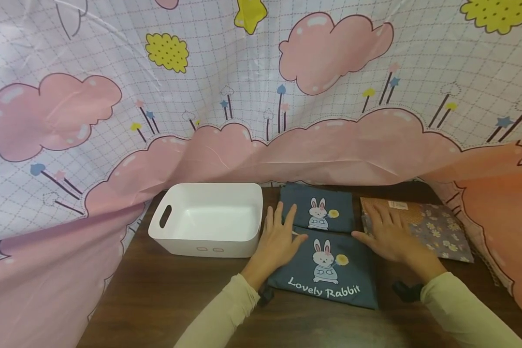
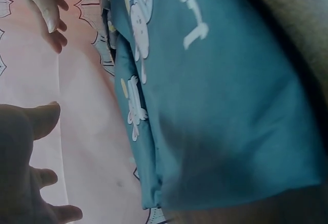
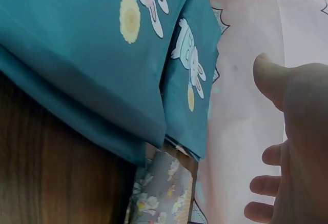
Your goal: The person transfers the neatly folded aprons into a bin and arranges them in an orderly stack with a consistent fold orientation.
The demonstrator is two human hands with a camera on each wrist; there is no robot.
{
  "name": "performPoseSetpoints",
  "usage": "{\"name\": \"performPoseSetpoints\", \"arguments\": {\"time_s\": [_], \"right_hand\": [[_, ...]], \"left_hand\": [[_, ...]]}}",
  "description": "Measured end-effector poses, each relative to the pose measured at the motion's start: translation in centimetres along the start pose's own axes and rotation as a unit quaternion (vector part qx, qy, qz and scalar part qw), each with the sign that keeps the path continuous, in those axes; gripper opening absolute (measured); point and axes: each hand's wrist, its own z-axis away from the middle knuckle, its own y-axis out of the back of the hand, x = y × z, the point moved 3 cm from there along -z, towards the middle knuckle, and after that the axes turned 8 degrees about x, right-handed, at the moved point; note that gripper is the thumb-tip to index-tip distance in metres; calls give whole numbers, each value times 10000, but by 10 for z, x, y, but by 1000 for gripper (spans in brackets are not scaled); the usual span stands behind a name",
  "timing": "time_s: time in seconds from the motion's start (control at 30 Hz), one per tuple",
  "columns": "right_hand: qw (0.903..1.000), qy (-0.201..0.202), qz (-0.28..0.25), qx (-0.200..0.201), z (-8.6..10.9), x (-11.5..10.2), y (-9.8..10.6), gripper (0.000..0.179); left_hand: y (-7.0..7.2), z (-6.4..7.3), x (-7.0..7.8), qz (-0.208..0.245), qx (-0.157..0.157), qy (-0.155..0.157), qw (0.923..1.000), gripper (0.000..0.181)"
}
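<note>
On the wooden bench point(image 1: 165, 299) I watch from afar, a white plastic bin point(image 1: 213, 249) stands left of a folded Lovely Rabbit cloth point(image 1: 339, 270), a smaller rabbit cloth point(image 1: 337, 203) just behind and a folded floral cloth point(image 1: 439, 229) to the right. Left hand point(image 1: 278, 241) and right hand point(image 1: 389, 237) hover, fingers apart, gripping nothing; I'd slip both under the Lovely Rabbit cloth's side edges, lifting evenly.

Two hands point(image 1: 277, 239) point(image 1: 391, 237), two rabbit cloths point(image 1: 324, 263) point(image 1: 341, 210), one floral cloth point(image 1: 445, 232), one bin point(image 1: 232, 248)
</note>
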Motion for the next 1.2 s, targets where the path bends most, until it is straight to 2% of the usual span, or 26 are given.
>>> {"name": "performPoseSetpoints", "arguments": {"time_s": [0.13,0.43,0.7,0.93,1.2], "right_hand": [[9998,-96,4,-176,4,1,-5,95],[9998,-73,101,-159,13,6,-16,96],[9995,-133,40,-284,17,13,-22,86],[9994,-137,-294,-111,21,15,-25,69],[9966,-341,-652,-382,27,15,-35,63]], "left_hand": [[-4,3,-3,65,-78,87,9999,87],[-14,10,-12,231,-321,539,9978,92],[-20,16,-16,213,-395,625,9970,94],[-26,19,-19,182,-412,797,9958,93],[-32,22,-19,157,-377,982,9943,97]]}}
